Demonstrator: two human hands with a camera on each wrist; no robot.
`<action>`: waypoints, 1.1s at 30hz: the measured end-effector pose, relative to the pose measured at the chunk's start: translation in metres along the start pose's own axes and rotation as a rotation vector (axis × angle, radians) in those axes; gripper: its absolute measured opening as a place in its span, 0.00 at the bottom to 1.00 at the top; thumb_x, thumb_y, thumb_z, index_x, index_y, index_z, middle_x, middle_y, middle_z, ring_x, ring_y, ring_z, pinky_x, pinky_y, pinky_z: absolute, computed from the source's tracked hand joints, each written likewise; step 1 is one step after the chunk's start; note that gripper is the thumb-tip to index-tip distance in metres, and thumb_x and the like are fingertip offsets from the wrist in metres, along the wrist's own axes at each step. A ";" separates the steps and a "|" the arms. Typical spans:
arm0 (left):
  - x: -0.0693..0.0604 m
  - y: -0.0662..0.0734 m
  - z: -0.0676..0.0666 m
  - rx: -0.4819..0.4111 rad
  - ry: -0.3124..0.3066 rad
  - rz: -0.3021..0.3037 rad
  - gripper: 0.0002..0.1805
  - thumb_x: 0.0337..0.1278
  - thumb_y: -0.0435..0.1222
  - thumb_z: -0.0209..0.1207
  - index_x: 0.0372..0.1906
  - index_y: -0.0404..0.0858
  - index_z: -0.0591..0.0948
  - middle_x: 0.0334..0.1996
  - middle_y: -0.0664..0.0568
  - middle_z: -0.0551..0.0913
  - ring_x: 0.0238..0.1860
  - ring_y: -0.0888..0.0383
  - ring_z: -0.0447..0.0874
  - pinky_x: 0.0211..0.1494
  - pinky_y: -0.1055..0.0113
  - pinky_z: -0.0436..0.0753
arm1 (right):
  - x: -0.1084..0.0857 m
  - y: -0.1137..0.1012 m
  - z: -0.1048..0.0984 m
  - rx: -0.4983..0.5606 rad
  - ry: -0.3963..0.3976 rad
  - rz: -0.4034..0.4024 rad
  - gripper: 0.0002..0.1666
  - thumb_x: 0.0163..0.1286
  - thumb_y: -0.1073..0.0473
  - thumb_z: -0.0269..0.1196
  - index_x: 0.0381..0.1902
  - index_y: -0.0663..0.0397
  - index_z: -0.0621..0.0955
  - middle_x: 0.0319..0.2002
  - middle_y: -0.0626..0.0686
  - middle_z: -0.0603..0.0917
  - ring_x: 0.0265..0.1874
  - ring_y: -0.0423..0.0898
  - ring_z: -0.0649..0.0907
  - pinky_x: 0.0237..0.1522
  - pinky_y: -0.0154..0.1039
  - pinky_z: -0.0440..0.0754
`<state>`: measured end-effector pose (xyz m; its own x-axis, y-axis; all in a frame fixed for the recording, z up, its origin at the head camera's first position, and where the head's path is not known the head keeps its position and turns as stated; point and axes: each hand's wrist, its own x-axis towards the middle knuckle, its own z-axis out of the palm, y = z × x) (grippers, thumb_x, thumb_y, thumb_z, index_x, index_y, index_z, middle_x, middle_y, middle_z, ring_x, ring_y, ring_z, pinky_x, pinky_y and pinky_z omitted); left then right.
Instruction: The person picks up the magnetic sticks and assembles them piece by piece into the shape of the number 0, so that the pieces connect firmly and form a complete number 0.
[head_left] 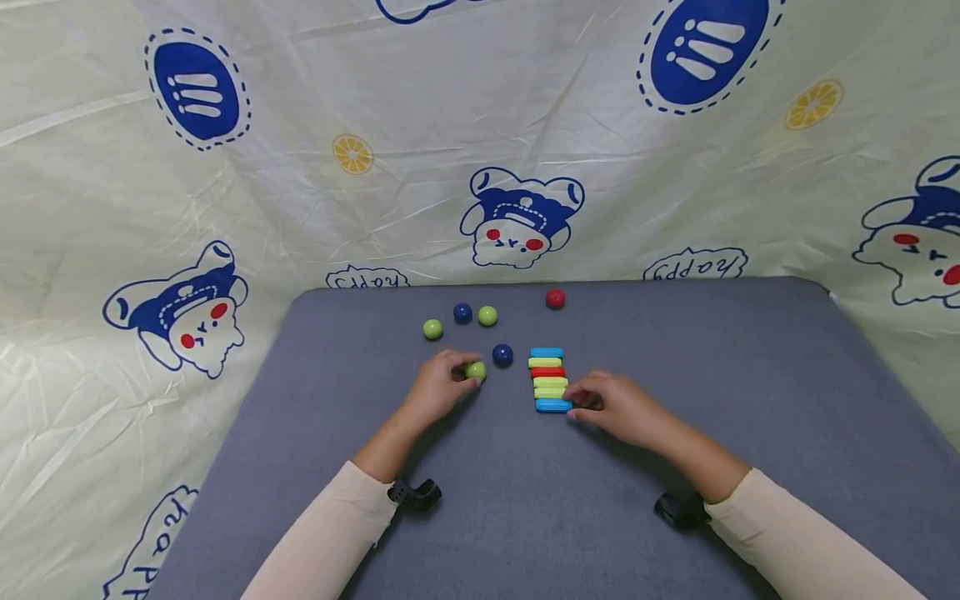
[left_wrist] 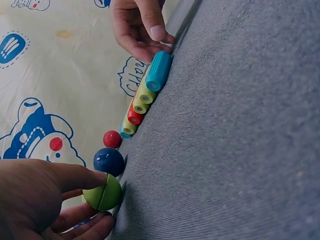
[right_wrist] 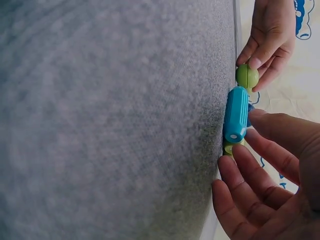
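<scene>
My left hand (head_left: 438,387) pinches a green ball (head_left: 476,371) between thumb and fingers, low over the table; a seam round the ball shows in the left wrist view. Just beyond it lies a dark blue ball (head_left: 502,356). Several short ribbed sticks (head_left: 550,372) in blue, yellow-green and red lie side by side in a column. At the right end of the nearest blue stick (right_wrist: 236,115), my right hand (head_left: 618,408) has its fingers loosely bent and spread. Its thumb and index finger are close to that stick; whether they touch it is hard to tell.
Farther back on the grey table (head_left: 750,375) are a green ball (head_left: 432,329), a second dark blue ball (head_left: 462,313), another green ball (head_left: 487,316) and a red ball (head_left: 555,298). A printed cloth (head_left: 420,208) hangs behind the table's far edge.
</scene>
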<state>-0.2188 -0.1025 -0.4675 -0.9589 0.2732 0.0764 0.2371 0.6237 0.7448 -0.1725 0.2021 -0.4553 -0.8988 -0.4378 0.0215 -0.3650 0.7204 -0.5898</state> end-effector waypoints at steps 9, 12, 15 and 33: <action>-0.008 0.002 0.002 0.012 -0.027 0.000 0.16 0.61 0.33 0.68 0.54 0.38 0.86 0.49 0.44 0.85 0.47 0.52 0.86 0.52 0.61 0.85 | 0.002 -0.004 0.001 -0.010 0.003 0.026 0.11 0.65 0.58 0.71 0.45 0.53 0.85 0.42 0.50 0.84 0.41 0.43 0.82 0.45 0.42 0.82; -0.011 0.003 0.003 0.014 -0.033 -0.009 0.16 0.61 0.33 0.68 0.53 0.40 0.86 0.48 0.45 0.85 0.47 0.53 0.85 0.52 0.61 0.85 | 0.003 -0.005 0.001 -0.023 0.000 0.035 0.10 0.66 0.58 0.71 0.44 0.53 0.85 0.41 0.50 0.84 0.40 0.43 0.82 0.44 0.42 0.81; -0.015 0.005 0.002 0.006 -0.043 -0.016 0.15 0.60 0.33 0.68 0.52 0.40 0.87 0.47 0.46 0.86 0.46 0.53 0.85 0.51 0.60 0.84 | 0.003 -0.006 0.002 -0.037 -0.004 0.043 0.09 0.66 0.58 0.71 0.43 0.53 0.85 0.40 0.50 0.84 0.39 0.43 0.82 0.43 0.41 0.80; -0.042 0.009 0.006 -0.134 -0.135 -0.030 0.13 0.59 0.34 0.69 0.50 0.39 0.86 0.45 0.47 0.87 0.44 0.56 0.86 0.48 0.68 0.85 | 0.001 -0.012 0.007 -0.029 -0.026 0.022 0.07 0.67 0.58 0.70 0.41 0.53 0.87 0.37 0.48 0.86 0.36 0.40 0.82 0.41 0.39 0.82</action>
<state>-0.1754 -0.1040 -0.4676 -0.9335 0.3573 -0.0294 0.1777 0.5323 0.8277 -0.1671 0.1891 -0.4540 -0.9003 -0.4351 -0.0129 -0.3522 0.7455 -0.5659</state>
